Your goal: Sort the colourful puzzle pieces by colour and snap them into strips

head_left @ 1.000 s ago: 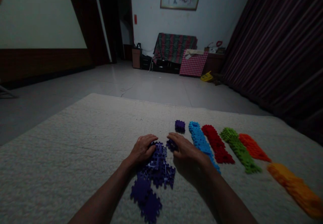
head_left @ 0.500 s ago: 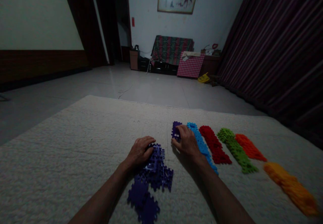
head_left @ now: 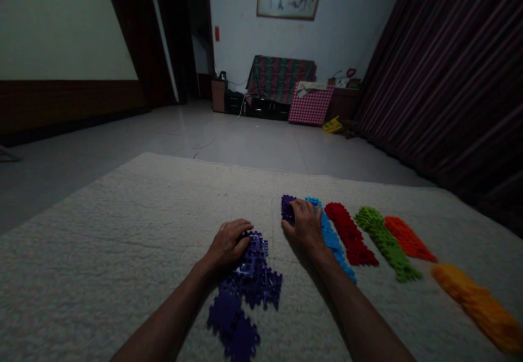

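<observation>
My left hand (head_left: 229,244) rests against the left side of a loose heap of purple interlocking tiles (head_left: 255,286); its thumb and fingers are apart, with the fingers stretched forward. Two flat purple tiles (head_left: 241,337) lie at the near end of that heap. Farther out and to the right, my right hand (head_left: 305,223) has its thumb and fingers on the right edge of a purple interlocking tile (head_left: 287,203) lying on the mat. The fingers partly cover this tile. Immediately right of this hand runs a row of blue tiles (head_left: 335,247), partly hidden by the hand.
Rows of red tiles (head_left: 352,237), green tiles (head_left: 386,245), orange-red tiles (head_left: 408,238) and yellow-orange tiles (head_left: 476,305) lie to the right on the cream mat (head_left: 134,231). Beyond the mat is a tiled floor (head_left: 253,144), with a cloth-covered cabinet at the wall.
My right hand has shifted slightly and sits lower over the far purple tile; the pale gaps seen in the tile before no longer show. My left hand stays on the heap.
</observation>
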The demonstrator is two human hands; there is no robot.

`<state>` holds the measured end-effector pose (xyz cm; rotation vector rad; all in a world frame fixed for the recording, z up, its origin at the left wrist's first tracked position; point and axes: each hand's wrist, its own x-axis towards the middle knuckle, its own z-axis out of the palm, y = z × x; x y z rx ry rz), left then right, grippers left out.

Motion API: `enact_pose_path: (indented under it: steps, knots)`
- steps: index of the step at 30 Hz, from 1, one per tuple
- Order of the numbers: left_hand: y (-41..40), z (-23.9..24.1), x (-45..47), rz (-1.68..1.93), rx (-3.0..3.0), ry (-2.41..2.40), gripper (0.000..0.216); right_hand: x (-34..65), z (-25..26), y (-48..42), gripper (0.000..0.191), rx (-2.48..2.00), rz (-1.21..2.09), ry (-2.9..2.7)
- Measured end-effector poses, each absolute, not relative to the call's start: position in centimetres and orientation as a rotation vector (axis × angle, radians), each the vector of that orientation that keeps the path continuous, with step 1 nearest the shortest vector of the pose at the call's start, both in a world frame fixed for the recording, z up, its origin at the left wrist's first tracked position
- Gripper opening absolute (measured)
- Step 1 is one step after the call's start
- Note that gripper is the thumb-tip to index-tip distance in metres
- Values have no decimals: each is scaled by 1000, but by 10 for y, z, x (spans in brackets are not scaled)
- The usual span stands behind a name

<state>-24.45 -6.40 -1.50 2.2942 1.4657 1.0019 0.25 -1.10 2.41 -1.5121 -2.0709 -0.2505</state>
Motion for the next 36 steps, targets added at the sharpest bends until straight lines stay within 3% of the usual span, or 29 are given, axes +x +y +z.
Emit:
enact_pose_path:
  steps: [16,23,31,36]
  knots:
    - [-66,-7,-246,1097,2109,1440,31,3,31,-13,44,-1415,-151,-2106]
    - [-62,-3,-248,1358,1626,1614,33,-18,31,-30,26,-1091,413,-2276]
    - [-59,-10,-247,1243,1945,1647,31,-46,26,-59,18,-1294,368,-2383]
    - [-58,-15,-247,1152,2088,1677,31,-37,33,-47,4,-1195,646,-2254]
